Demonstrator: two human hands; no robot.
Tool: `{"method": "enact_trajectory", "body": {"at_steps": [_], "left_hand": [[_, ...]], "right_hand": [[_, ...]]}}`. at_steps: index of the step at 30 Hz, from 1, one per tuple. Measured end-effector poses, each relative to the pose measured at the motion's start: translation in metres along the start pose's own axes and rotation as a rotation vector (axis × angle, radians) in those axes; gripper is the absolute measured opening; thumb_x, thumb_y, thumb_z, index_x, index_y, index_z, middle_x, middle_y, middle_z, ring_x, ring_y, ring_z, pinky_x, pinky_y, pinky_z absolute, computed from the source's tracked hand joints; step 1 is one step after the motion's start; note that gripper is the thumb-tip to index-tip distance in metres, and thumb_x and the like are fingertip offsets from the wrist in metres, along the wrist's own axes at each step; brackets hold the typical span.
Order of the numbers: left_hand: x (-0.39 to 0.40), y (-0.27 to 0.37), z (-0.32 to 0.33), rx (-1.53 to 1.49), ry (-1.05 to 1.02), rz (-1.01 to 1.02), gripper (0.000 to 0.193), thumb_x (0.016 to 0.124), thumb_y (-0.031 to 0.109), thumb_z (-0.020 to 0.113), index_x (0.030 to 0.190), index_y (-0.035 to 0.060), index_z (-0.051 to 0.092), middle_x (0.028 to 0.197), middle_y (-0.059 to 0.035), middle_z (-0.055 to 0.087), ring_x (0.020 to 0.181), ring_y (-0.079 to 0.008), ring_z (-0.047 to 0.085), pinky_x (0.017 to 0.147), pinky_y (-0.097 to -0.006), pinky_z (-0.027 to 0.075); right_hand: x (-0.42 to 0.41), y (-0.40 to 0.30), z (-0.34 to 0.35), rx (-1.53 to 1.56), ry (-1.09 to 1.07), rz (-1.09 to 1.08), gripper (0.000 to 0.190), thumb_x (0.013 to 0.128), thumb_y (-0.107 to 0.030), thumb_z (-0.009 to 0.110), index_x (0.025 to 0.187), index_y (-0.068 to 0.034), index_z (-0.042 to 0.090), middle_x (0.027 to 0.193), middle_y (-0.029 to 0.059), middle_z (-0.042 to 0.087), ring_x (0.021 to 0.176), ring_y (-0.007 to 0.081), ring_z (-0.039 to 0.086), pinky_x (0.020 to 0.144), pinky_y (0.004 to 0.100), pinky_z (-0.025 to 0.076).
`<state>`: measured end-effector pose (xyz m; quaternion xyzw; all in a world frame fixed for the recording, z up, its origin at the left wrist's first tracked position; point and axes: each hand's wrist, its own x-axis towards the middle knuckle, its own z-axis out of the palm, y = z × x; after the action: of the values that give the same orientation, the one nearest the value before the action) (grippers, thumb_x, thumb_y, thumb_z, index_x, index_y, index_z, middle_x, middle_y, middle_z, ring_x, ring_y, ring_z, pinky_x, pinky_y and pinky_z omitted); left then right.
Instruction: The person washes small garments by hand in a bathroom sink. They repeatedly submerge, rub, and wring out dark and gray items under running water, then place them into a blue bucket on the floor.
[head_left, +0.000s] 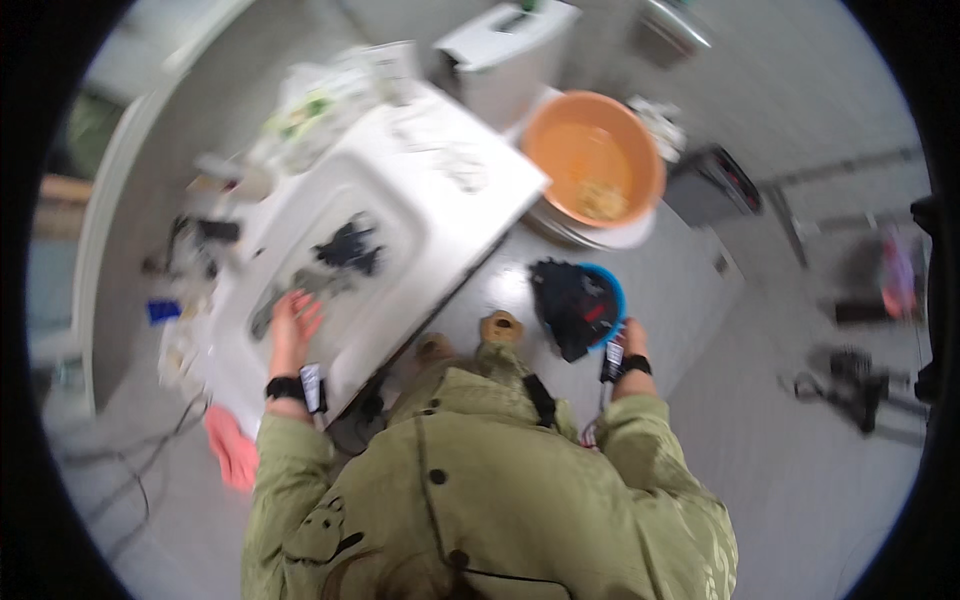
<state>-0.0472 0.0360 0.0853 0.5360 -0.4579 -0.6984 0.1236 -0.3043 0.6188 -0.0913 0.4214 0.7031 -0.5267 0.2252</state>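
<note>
My left hand (294, 324) is over the white sink basin (409, 217), its fingers apart and nothing seen in them. Just beyond the fingertips lies wet grey cloth (311, 281); whether they touch it I cannot tell. A dark navy cloth (349, 246) sits further up in the same basin. On the other side, my right hand (634, 341) grips the rim of a blue plastic tub (616, 289), low over the floor. Dark cloth (574, 304) with a red patch fills the tub and spills over its side.
An orange basin (547, 131) with pale cloth in liquid rests on the toilet (637, 234). Behind stands the white cistern (499, 82). A grey bin (701, 187) is to the right. A faucet (229, 255) and bottles line the sink's left edge. A pink cloth (229, 446) hangs there.
</note>
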Motion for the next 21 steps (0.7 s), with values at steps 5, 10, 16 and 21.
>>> {"method": "enact_trajectory", "body": {"at_steps": [5, 10, 16, 21], "left_hand": [[0.011, -0.014, -0.041, -0.231, 0.125, -0.099, 0.027, 0.09, 0.023, 0.048, 0.112, 0.0094, 0.044, 0.102, -0.0078, 0.049, 0.093, -0.0258, 0.056, 0.076, -0.0389, 0.046], [0.014, -0.027, -0.077, -0.196, 0.234, -0.145, 0.028, 0.088, 0.018, 0.05, 0.114, 0.0114, 0.043, 0.101, -0.0066, 0.048, 0.088, -0.0228, 0.055, 0.074, -0.0367, 0.047], [0.023, -0.046, -0.128, -0.391, 0.248, -0.208, 0.028, 0.088, 0.018, 0.051, 0.113, 0.0079, 0.045, 0.102, -0.0075, 0.05, 0.087, -0.0237, 0.056, 0.075, -0.0383, 0.05], [0.029, -0.054, -0.147, -0.56, 0.06, -0.161, 0.025, 0.085, 0.018, 0.055, 0.107, 0.0065, 0.05, 0.101, -0.0074, 0.052, 0.09, -0.0242, 0.056, 0.076, -0.0377, 0.05]], "right_hand": [[-0.079, -0.101, 0.092, 0.267, -0.29, -0.275, 0.007, 0.083, -0.01, 0.049, 0.084, -0.007, 0.055, 0.067, 0.0065, 0.057, 0.055, 0.0154, 0.052, 0.048, 0.0283, 0.042], [-0.231, -0.164, 0.205, -0.116, -0.916, -0.48, 0.012, 0.082, -0.002, 0.047, 0.085, -0.007, 0.057, 0.07, 0.0034, 0.059, 0.058, 0.011, 0.053, 0.05, 0.0228, 0.041], [-0.337, -0.141, 0.339, -0.71, -1.213, -0.52, 0.015, 0.083, -0.002, 0.049, 0.09, -0.005, 0.062, 0.078, 0.0034, 0.063, 0.067, 0.0116, 0.058, 0.058, 0.024, 0.046], [-0.347, -0.083, 0.443, -1.065, -1.287, -0.533, 0.02, 0.085, -0.004, 0.052, 0.102, -0.003, 0.063, 0.089, 0.0056, 0.065, 0.075, 0.0112, 0.06, 0.067, 0.0246, 0.05]]}}
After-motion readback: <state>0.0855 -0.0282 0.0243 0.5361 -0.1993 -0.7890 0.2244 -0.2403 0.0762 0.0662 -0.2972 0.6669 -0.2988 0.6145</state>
